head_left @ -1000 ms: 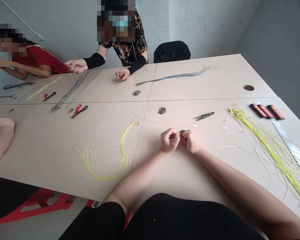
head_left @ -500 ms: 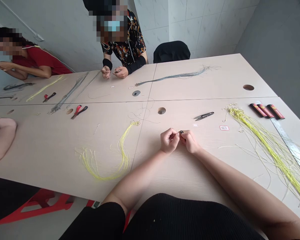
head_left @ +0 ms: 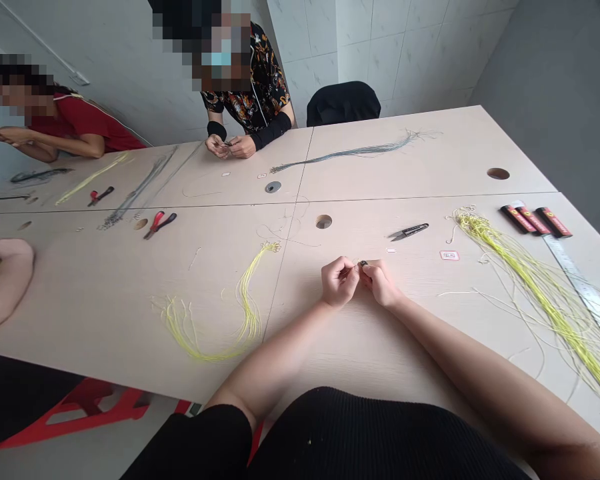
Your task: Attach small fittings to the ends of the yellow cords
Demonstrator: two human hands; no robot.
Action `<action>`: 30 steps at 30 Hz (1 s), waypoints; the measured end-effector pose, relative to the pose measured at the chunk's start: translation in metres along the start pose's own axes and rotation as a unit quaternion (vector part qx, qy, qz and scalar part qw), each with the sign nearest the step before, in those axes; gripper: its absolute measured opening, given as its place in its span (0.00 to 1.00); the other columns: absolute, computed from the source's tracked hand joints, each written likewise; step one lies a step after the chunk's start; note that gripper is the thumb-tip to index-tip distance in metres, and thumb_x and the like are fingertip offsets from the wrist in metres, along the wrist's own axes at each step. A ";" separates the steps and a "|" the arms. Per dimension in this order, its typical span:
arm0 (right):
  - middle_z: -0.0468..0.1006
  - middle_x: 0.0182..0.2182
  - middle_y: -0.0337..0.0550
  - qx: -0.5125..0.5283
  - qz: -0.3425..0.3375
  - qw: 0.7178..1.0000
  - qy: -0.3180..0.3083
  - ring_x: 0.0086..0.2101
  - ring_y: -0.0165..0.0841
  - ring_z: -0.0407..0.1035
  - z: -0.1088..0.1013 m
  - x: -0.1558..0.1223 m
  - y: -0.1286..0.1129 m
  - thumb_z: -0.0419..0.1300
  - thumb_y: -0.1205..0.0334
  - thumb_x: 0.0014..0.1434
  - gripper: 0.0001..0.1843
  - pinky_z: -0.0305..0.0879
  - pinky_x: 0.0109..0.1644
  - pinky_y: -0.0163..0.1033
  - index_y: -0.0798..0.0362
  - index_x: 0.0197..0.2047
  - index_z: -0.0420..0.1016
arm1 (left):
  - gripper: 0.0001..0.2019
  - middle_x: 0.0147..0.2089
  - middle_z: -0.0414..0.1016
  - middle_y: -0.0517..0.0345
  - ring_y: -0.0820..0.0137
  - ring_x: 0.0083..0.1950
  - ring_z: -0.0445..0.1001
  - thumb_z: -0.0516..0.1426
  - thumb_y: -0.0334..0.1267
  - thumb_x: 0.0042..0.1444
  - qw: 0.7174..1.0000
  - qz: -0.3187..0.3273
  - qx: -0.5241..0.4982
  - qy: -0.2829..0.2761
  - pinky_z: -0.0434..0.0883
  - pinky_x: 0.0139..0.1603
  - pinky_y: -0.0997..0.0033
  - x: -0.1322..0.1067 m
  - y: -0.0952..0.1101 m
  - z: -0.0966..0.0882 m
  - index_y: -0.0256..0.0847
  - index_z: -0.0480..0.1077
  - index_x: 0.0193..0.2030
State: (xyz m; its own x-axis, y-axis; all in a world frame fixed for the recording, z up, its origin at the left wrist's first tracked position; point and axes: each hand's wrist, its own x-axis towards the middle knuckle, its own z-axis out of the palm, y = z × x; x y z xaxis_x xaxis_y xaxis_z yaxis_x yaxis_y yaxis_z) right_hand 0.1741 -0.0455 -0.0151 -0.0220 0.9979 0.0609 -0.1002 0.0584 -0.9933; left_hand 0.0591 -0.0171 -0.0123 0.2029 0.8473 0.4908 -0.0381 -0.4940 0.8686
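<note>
My left hand (head_left: 340,281) is closed in a pinch, thumb and forefinger meeting over something too small to make out. Close beside it, my right hand (head_left: 381,285) is closed too, gripping a small dark object (head_left: 364,263) between thumb and forefinger. A tiny yellowish speck shows where the fingertips almost meet. Ahead of the hands lie black thread snips (head_left: 410,232) and a small label card (head_left: 450,255) with a red border. Yellow fishing line (head_left: 535,287) with hooks at its end stretches along the right. A smaller bundle of yellow line (head_left: 253,319) curves on the left.
Three red-and-black cylinders (head_left: 553,222) sit beside a steel ruler (head_left: 577,273) at far right. Red-handled cutters (head_left: 159,225) lie to the left. Across the table, a person's hands (head_left: 230,146) work near a grey line bundle (head_left: 350,152). A cable hole (head_left: 324,221) opens ahead.
My hands hold almost the same pose. Across the table, the co-worker's two hands have come together and that person's head has shifted slightly left.
</note>
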 end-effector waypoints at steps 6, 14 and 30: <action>0.50 0.14 0.38 -0.039 -0.038 0.998 -0.016 0.20 0.31 0.44 0.000 -0.001 -0.004 0.50 0.51 0.61 0.26 0.40 0.25 0.40 0.49 0.16 0.47 | 0.22 0.16 0.55 0.66 0.79 0.19 0.52 0.55 0.51 0.57 1.000 0.007 0.000 0.002 0.52 0.20 0.76 0.000 0.000 0.000 0.39 0.57 0.19; 0.50 0.15 0.37 -0.039 -0.030 0.999 -0.017 0.20 0.31 0.44 -0.001 -0.001 0.000 0.49 0.52 0.61 0.24 0.41 0.25 0.40 0.49 0.16 0.47 | 0.22 0.16 0.54 0.66 0.79 0.19 0.51 0.55 0.51 0.57 1.000 0.003 -0.001 -0.001 0.51 0.20 0.76 0.000 -0.001 0.000 0.39 0.56 0.19; 0.49 0.15 0.35 -0.066 -0.025 0.998 -0.005 0.20 0.29 0.45 -0.001 0.000 0.003 0.46 0.52 0.59 0.22 0.43 0.24 0.39 0.49 0.18 0.46 | 0.20 0.17 0.54 0.67 0.80 0.19 0.51 0.55 0.46 0.58 1.000 0.028 0.001 -0.005 0.51 0.20 0.77 0.000 -0.002 -0.001 0.39 0.56 0.20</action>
State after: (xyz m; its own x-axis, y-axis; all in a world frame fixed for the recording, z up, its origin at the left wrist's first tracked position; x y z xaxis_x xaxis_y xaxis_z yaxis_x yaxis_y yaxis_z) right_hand 0.1743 -0.0452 -0.0179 -0.0301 0.9935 0.1101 0.0298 0.1110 -0.9934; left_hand 0.0585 -0.0161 -0.0136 0.2095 0.8167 0.5376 -0.0480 -0.5406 0.8399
